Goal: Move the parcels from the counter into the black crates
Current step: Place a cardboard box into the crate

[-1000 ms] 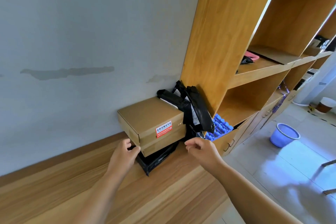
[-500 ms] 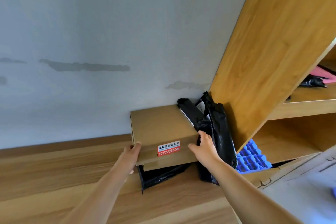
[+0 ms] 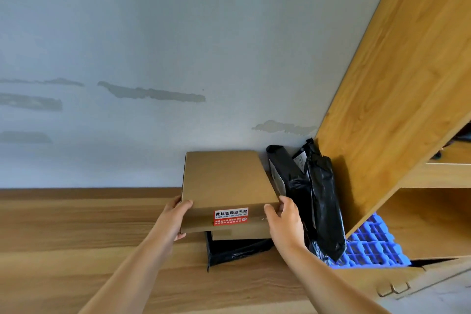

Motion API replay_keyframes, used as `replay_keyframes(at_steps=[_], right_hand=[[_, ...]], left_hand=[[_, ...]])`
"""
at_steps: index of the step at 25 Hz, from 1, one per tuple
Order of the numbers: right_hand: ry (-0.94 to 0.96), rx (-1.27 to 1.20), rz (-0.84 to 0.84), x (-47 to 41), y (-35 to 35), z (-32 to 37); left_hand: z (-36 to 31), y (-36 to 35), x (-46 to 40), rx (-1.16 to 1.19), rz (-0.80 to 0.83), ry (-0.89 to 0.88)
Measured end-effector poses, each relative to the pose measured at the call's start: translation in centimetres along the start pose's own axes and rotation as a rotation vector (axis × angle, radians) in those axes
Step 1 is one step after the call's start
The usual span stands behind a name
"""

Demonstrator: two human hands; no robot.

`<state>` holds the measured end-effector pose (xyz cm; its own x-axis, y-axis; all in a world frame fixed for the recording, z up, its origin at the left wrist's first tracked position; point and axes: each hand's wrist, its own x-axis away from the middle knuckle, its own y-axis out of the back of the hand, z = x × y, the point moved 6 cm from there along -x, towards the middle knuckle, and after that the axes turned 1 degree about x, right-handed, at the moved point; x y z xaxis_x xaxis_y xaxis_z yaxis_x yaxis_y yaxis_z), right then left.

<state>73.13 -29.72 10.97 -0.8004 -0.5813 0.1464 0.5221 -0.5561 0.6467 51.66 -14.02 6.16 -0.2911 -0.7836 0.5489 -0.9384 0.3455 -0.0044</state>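
Surface (image 3: pixel 76 250): wooden, running along a grey wall.
Left hand (image 3: pixel 175 216): grips the left front corner of the cardboard box.
Cardboard box (image 3: pixel 224 181): lies on a second box and a flat black mailer (image 3: pixel 237 250) (red label faces front).
Right hand (image 3: pixel 285 222): clamped on the box's right front corner.
Black parcel bags (image 3: pixel 318 199): lean against the wooden shelf unit (image 3: pixel 382 84).

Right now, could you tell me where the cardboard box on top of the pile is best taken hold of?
Take the cardboard box by its two near corners, one hand each side, as the left hand and right hand do. It is wide and flat; black bags crowd its right side, so come from the front.
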Motion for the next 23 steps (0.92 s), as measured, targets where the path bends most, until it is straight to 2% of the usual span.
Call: replay_keyframes(at_steps=[9,14,19,23], right_hand=[[0.167,-0.283,-0.033,2.4,-0.1,9.4],[0.195,-0.398,0.083,2.5,0.1,14.1],[0.225,-0.488,0.120,3.1,1.3,17.3],[0.224,-0.546,0.122,3.0,1.8,19.1]], left_hand=[[-7.9,8.3,5.3,0.031,0.062,-0.376],[-11.7,11.1,7.9,0.038,0.097,-0.556],[-14.4,12.2,9.8,-0.016,0.168,-0.675],[-16.8,13.7,9.8,-0.145,0.071,-0.773]])
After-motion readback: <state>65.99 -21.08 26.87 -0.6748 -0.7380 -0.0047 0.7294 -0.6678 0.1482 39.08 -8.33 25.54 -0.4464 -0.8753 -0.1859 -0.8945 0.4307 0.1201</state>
